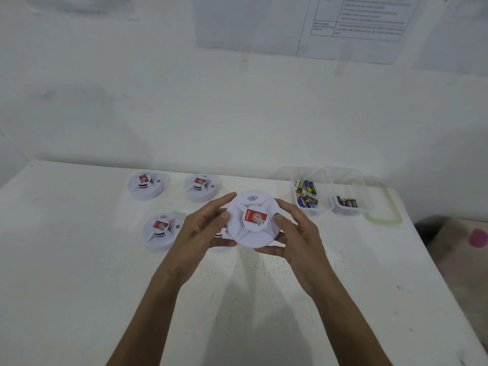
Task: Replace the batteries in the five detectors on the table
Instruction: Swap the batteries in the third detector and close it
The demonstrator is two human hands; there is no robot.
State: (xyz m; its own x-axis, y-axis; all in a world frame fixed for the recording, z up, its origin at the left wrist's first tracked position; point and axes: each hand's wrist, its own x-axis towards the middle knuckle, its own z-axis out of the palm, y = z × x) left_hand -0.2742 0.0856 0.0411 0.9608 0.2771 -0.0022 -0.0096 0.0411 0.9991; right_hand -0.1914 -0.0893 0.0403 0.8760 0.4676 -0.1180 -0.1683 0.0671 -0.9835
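Both hands hold one white round detector (253, 220) above the middle of the white table (79, 273), its red-labelled face turned up toward the camera. The left hand (203, 231) grips its left edge, thumb on the rim and fingers curled underneath. The right hand (298, 233) clasps the right edge the same way, its thumb tip just beside a small dark dot on the face. Four more units lie face up on the table. A far-left detector (146, 184) and a far-middle detector (202, 187) sit near the back edge. A near-left detector (161, 231) lies just left of the left hand. A fourth detector (221, 247) is mostly hidden behind the left hand and the held unit, so how it lies can only be roughly judged. To the right two clear tubs stand side by side: the left tub (314, 211) holds a loose heap of mixed batteries (306, 194), and the right tub (346, 211) holds a short row of dark batteries (347, 202). A clear lid (383, 204) with a greenish rim lies just right of the right tub. Printed sheets (356, 19) hang on the wall behind.
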